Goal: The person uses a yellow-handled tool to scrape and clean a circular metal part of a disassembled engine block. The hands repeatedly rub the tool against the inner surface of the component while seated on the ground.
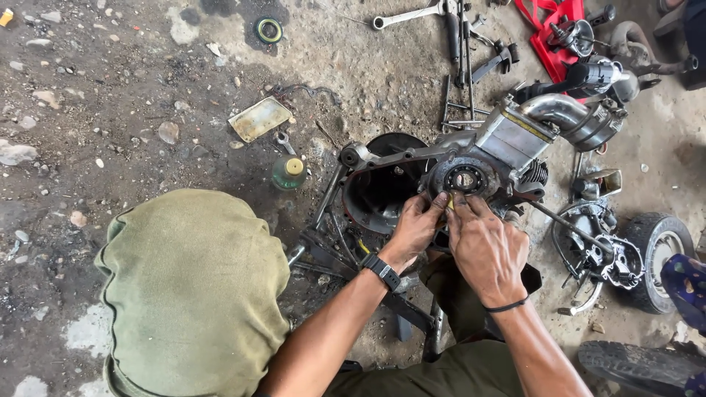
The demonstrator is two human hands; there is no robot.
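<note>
Here we list a small engine (507, 147), grey and oily, lying on the dirt floor (110, 110) at centre right of the frame, with a round bearing plate (463, 178) on its near face and an open black housing (379, 191) just to its left. Left hand (418, 228), watch strapped at the wrist, has its fingers curled and pressed against the lower rim of the bearing plate. Right hand (485, 246), thin black band at the wrist, lies beside it, touching, with thumb and forefinger pinching a small yellow piece (451, 204) at the plate's lower edge; we cannot tell what the piece is. A knee in olive cloth (195, 287) fills the lower left. A capped green bottle (289, 172) stands near the housing, a flat yellowed metal plate (259, 118) above it, and a green ring (268, 30) at the top centre. A long spanner (408, 15) lies at the top, a red tool tray (551, 29) at the upper right, and a small tyre (662, 246) at the right edge.
</note>
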